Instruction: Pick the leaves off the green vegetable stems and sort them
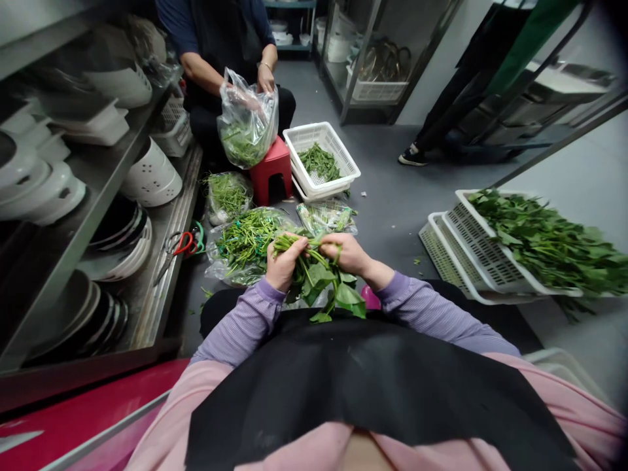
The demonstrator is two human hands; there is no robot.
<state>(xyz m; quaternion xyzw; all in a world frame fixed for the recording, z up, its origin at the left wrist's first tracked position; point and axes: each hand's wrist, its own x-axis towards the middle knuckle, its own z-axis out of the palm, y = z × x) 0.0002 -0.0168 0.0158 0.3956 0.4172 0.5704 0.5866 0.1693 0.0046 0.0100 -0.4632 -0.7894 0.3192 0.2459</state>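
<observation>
In front of my lap, my left hand (282,263) is closed around the stems of a bunch of leafy greens (316,280). The broad green leaves hang down between my hands over the dark apron. My right hand (346,254) is closed at the right side of the bunch, with the fingers curled on a green stem. Just beyond my left hand, an open plastic bag (245,242) of cut stems lies on the floor. Past my right hand is another clear bag (328,216) with greens in it.
A co-worker (226,59) sits opposite, hands in a clear bag (248,124) above a red stool (271,169). A white basket (350,171) holds green pieces. Stacked baskets (490,252) with leafy greens stand right. Scissors (182,243) lie on the left shelf (159,288). Another person's legs (441,108) show behind.
</observation>
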